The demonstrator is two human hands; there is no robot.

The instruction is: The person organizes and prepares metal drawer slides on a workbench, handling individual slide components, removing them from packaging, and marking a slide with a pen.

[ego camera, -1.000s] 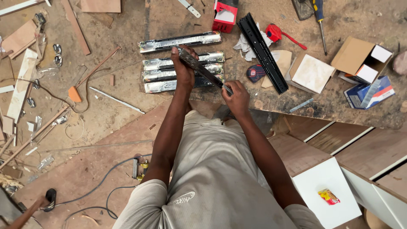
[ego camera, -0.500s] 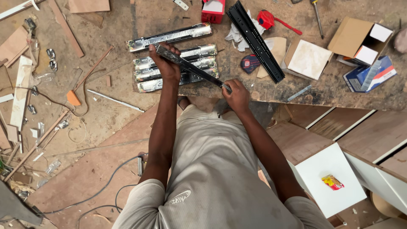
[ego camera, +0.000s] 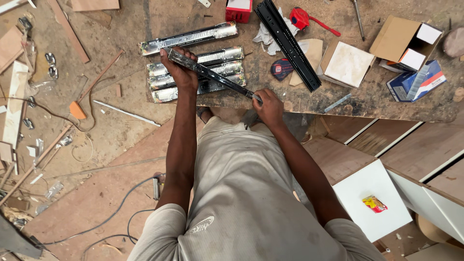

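Left hand (ego camera: 180, 72) and right hand (ego camera: 268, 107) each clamp an end of the wrapped rail (ego camera: 212, 76), both grips pinching it slantwise above the packaged rails (ego camera: 198, 77) on the desk (ego camera: 367, 104).

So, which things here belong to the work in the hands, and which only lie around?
In use:
left hand
right hand
wrapped slide rail, held at both ends
wrapped rails on the workbench

Lying about:
black rail
red box
red tape measure
open cardboard boxes
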